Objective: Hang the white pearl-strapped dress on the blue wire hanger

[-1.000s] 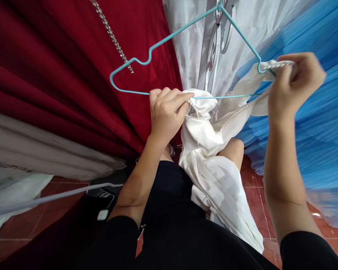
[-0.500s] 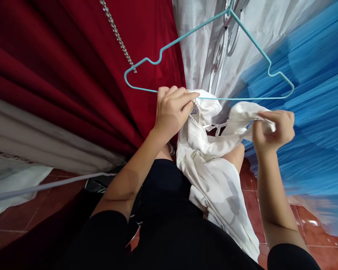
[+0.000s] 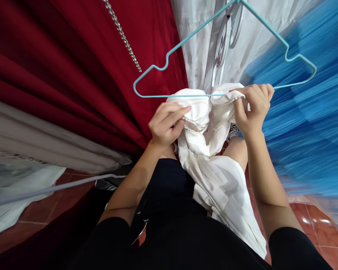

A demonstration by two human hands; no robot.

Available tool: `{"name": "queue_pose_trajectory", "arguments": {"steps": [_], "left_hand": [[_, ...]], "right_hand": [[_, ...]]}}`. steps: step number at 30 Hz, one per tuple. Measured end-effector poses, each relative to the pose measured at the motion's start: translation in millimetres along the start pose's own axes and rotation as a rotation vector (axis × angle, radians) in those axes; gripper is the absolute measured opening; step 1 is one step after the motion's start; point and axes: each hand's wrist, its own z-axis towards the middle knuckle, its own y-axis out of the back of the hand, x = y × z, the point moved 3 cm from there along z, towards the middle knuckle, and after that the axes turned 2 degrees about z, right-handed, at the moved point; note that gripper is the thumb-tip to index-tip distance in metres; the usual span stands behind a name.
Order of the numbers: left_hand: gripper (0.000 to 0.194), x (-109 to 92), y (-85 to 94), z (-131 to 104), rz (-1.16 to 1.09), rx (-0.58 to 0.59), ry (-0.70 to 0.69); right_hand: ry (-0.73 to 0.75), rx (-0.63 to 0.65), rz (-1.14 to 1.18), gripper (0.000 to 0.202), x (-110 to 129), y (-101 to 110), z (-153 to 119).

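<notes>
A white dress-like garment (image 3: 216, 180) with a pearl-beaded edge hangs from my hands and drapes over my lap. My left hand (image 3: 167, 122) pinches its beaded top edge on the left. On the right, my right hand (image 3: 255, 105) grips the other side of that edge, close to the hanger bar. The light blue hanger (image 3: 183, 41) is above and between the hands, its hook cut off by the top of the picture. White fabric lies against its bottom bar, partly in front of and partly behind it; how it is fixed there I cannot tell.
Dark red fabric (image 3: 87, 56) with a rhinestone strand (image 3: 124, 37) fills the left. Behind the hanger are white fabric (image 3: 195, 56) and a white ornate metal frame (image 3: 221, 48). Blue tulle (image 3: 307, 123) hangs at right. A pale strap (image 3: 59, 187) crosses the lower left above red floor tiles (image 3: 326, 225).
My right hand has moved left and up to the hanger's bar with the garment's edge. My left hand has dropped slightly, off the bar. The hanger has shifted right and tilted.
</notes>
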Motion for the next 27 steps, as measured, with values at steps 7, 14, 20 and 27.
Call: {"name": "queue_pose_trajectory", "arguments": {"steps": [7,14,20,27], "left_hand": [[0.031,43.2,54.1,-1.9,-0.060,-0.505,0.482],[0.037,47.7,89.6,96.8,0.037,-0.386,0.271],[0.048,37.9,81.7,143.9,0.190,0.066,0.347],[0.034,4.6,97.1,113.4,-0.203,-0.250,0.480]], "right_hand": [[-0.004,-0.004,0.041,0.041,-4.2,5.0,3.9],[-0.014,-0.020,0.115,0.035,8.1,11.9,-0.6],[-0.013,-0.056,0.103,0.030,15.9,14.9,-3.4],[0.028,-0.056,0.052,0.030,14.2,13.3,-1.6]]}}
